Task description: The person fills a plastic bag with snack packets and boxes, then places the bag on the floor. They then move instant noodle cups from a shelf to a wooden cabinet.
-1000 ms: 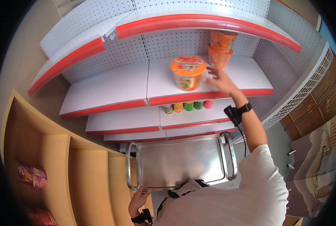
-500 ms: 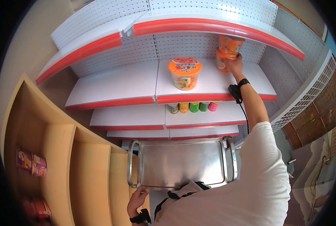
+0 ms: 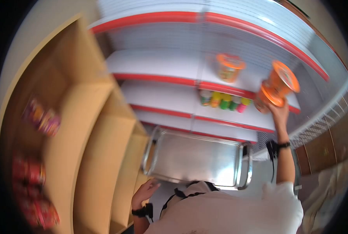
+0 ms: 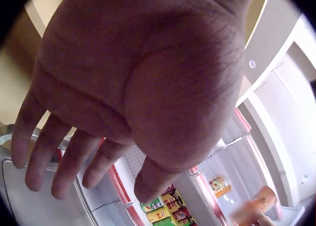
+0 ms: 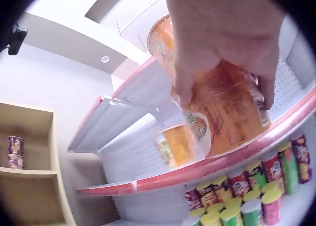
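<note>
My right hand grips the lower of two orange instant noodle cups, near the right end of the white shelf. An upper instant noodle cup is stacked on it and tilts to the right. The right wrist view shows fingers and thumb spread around the held cup. A large orange-lidded noodle tub stands on the same shelf, left of the stack. Low at my left side, my left hand hangs with nothing in it; its palm and loosely extended fingers fill much of the left wrist view.
Several colourful cans line the shelf below. A steel trolley with handles stands before the shelving. At left, a wooden shelf unit holds purple containers and red containers. A white wire rack borders the right side.
My right hand reached the stacked noodle cups, took hold of the lower one and drew both forward off the back of the shelf. The head view has swung left; my left hand stays low.
</note>
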Demonstrator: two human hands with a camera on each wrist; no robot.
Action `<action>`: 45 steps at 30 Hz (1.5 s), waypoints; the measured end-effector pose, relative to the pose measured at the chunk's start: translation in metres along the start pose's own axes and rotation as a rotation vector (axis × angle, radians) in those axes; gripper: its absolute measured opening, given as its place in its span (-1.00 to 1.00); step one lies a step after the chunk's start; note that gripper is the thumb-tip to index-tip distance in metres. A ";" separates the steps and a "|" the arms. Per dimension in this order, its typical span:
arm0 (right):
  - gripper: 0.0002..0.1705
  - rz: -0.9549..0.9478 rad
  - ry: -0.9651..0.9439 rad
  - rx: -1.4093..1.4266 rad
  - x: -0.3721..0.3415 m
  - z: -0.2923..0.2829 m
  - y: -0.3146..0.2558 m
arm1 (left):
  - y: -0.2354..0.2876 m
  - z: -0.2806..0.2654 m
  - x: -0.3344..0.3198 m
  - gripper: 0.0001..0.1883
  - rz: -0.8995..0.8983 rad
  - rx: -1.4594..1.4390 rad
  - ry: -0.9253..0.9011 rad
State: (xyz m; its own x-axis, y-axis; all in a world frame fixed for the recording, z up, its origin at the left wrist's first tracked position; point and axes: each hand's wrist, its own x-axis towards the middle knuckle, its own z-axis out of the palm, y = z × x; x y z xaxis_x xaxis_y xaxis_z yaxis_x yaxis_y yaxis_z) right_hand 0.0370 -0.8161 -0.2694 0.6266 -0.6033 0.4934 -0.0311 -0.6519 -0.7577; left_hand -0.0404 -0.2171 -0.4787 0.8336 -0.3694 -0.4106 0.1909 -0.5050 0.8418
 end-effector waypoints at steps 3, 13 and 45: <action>-0.17 -0.091 0.028 0.191 -0.046 0.027 -0.025 | 0.017 -0.016 -0.032 -0.52 -0.014 0.056 0.003; -0.27 -0.152 -0.390 0.507 -0.139 0.096 -0.183 | 0.002 -0.048 -0.162 -0.49 -0.032 0.082 0.039; 0.19 -0.559 -1.368 0.980 -0.409 0.266 -0.567 | -0.061 -0.045 -0.322 -0.60 -0.039 -0.196 0.361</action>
State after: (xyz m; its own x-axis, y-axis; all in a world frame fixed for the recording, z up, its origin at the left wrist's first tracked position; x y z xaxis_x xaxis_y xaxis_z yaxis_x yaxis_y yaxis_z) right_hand 0.0050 -0.0774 -0.1554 0.5551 0.6861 0.4702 0.5054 0.1708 -0.8458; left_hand -0.2973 -0.0317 -0.3817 0.9454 -0.0378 -0.3237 0.2922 -0.3420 0.8931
